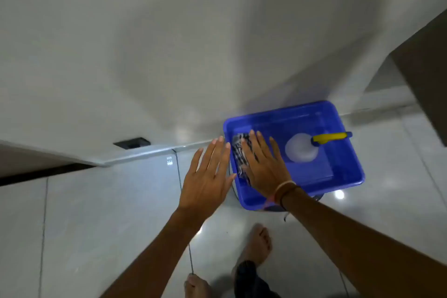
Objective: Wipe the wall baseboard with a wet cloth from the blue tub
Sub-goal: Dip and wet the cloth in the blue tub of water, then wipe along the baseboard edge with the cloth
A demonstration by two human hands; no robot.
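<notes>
Nearest to the camera, two bare feet stand on the glossy tiled floor (108, 201), and both forearms reach forward from the bottom edge of the view.

The left hand (208, 176) hovers over the floor just beside the left wall of the blue tub (348, 159). Its fingers are straight and lightly spread; it grips nothing.

The right hand (262, 164) extends over the tub, palm down, fingers straight and slightly fanned, with bands on the wrist. It covers part of the cloth (239, 152); whether the palm touches the fabric cannot be told.

The cloth, dark-and-light patterned, lies crumpled in the left end of the tub. Expected handling: soft, limp, with no fixed shape; if soaked, heavier than it looks and prone to drip. Recommended hold: gather the bunched middle in a full-hand grasp rather than pinching an edge, then squeeze over the tub before lifting clear.

Further right in the tub rests a white bottle (300, 149) with a yellow nozzle (330, 137); keep clear of it.

Beyond the tub, the baseboard (145, 152) runs along the foot of the wall (169, 43), not yet wiped. A dark vent (132, 143) is set in the wall just above it.
</notes>
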